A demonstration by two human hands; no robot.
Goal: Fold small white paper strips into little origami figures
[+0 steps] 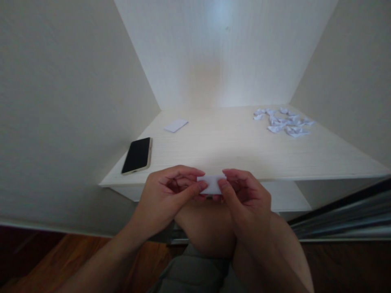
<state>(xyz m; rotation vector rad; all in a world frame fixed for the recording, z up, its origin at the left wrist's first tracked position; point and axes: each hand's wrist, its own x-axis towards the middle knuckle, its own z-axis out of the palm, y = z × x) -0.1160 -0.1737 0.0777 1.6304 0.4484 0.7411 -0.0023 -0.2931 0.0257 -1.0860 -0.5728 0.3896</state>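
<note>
Between both hands, just off the shelf's front edge, is a small white folded piece of paper [211, 184]. My left hand [171, 191] pinches its left end with thumb and fingers. Its right end is gripped by my right hand [246, 195], the thumb lying on the near face. The fingertips behind the paper are mostly hidden. Toward the back left of the shelf lies a flat white stack of paper [176, 125]. Several small folded white paper pieces [282, 122] are scattered in a loose pile at the back right.
A phone [137, 155] with a dark screen lies at the left front of the pale wooden shelf [210, 142]. Panels [91, 81] wall the shelf on the left, right and back. Below the front edge are my bare legs and a lower compartment [284, 197].
</note>
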